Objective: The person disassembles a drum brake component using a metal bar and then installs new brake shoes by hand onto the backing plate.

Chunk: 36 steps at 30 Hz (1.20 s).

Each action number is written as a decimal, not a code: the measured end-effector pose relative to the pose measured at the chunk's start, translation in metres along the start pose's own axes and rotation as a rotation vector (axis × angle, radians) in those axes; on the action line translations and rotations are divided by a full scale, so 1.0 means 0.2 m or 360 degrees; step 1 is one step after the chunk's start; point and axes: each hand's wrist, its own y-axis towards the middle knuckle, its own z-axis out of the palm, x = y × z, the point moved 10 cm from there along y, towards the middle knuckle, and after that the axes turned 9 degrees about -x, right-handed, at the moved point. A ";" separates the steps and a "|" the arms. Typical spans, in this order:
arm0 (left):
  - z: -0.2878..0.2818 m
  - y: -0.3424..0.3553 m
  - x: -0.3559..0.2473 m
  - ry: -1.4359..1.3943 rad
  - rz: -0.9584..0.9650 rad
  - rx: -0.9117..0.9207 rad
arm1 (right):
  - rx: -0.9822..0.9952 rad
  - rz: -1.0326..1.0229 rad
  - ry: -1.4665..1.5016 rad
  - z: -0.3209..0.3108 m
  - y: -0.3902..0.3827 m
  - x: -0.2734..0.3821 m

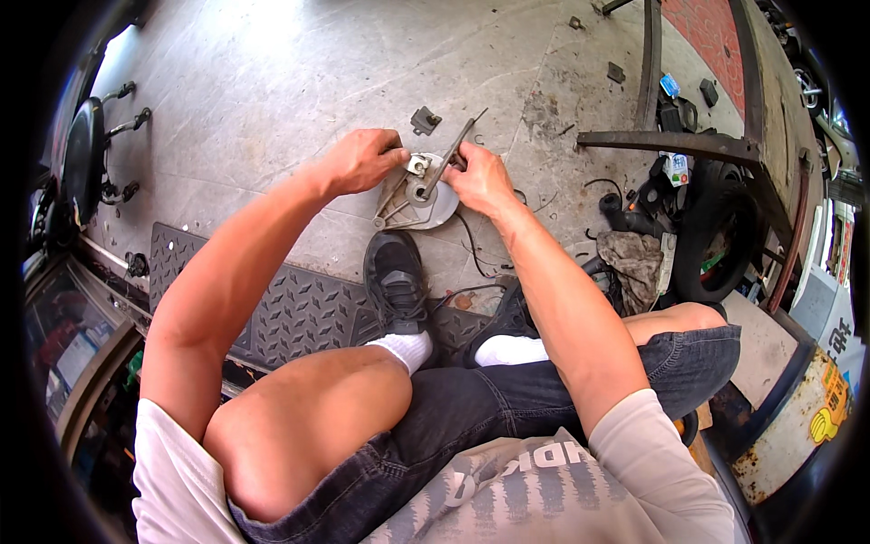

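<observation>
A round silver metal plate (pixel 431 212) with a central hub, ribs and a small bracket lies on the floor just beyond my left shoe. My left hand (pixel 370 160) is closed at its upper left edge, by the bracket, with the fingertips partly hidden. My right hand (pixel 482 181) grips a long grey metal bar (pixel 462 136) that slants up from the hub and has a thinner tip. A small dark metal piece (pixel 425 121) lies beyond the plate, and a thin black cable (pixel 468 238) runs from near the plate toward my right shoe.
At right stand a steel-frame bench (pixel 662 138), a tyre (pixel 716 240), a crumpled rag (pixel 631 265) and scattered dark parts. A ridged mat (pixel 288 317) lies under my legs, beside a glass-fronted case (pixel 72 344). A black seat (pixel 83 156) is at upper left.
</observation>
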 end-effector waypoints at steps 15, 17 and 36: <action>0.01 -0.08 -0.01 -0.0036 -0.0102 -0.0249 | -0.0030 -0.0019 0.0035 0.03 0.03 -0.05; 0.01 -0.08 -0.02 0.0019 -0.0061 -0.0255 | -0.0025 0.0003 0.0056 0.03 0.03 -0.05; 0.02 -0.04 -0.05 0.0309 -0.0095 -0.0001 | -0.0125 -0.0252 0.0001 -0.36 0.03 0.43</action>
